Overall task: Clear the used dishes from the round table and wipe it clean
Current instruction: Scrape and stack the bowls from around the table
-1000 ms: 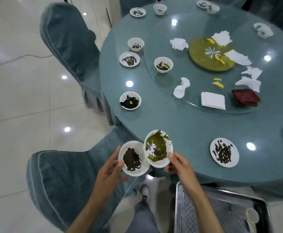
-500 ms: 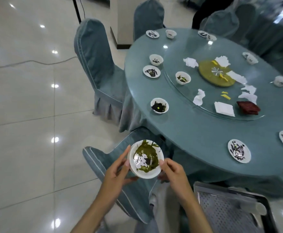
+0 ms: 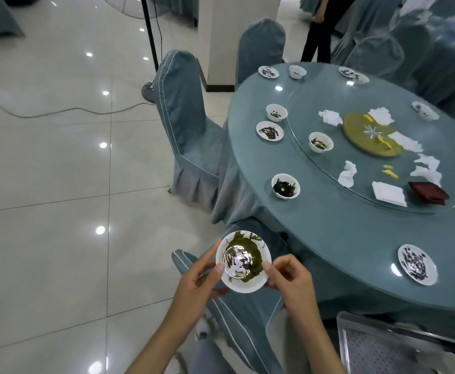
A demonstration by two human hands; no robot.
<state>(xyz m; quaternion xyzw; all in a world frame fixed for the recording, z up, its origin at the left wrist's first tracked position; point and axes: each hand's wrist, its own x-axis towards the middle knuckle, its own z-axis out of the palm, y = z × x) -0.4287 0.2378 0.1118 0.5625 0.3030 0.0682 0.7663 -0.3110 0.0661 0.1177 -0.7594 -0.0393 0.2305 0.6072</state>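
Observation:
Both my hands hold a white dish (image 3: 243, 261) smeared with green and dark sauce, in front of me above a chair. My left hand (image 3: 198, 279) grips its left rim with the thumb on top. My right hand (image 3: 288, 275) pinches the right rim. The round teal table (image 3: 342, 238) lies to the right. On it stand a dirty plate (image 3: 417, 264) near the front edge, a bowl with dark scraps (image 3: 285, 186), and several more small bowls and plates further back. Crumpled white napkins (image 3: 347, 174) and a red cloth (image 3: 428, 193) lie on the glass turntable (image 3: 315, 171).
A metal tray (image 3: 399, 346) sits at the lower right. Covered chairs (image 3: 185, 125) stand round the table, one (image 3: 237, 327) directly below the dish. A cable (image 3: 59, 112) runs across the tiled floor. A person (image 3: 318, 31) stands behind the table by a white pillar (image 3: 237, 36).
The two dishes held side by side have been brought together into one stack. My view has pulled back and left from the table, and the dish now sits level between both hands.

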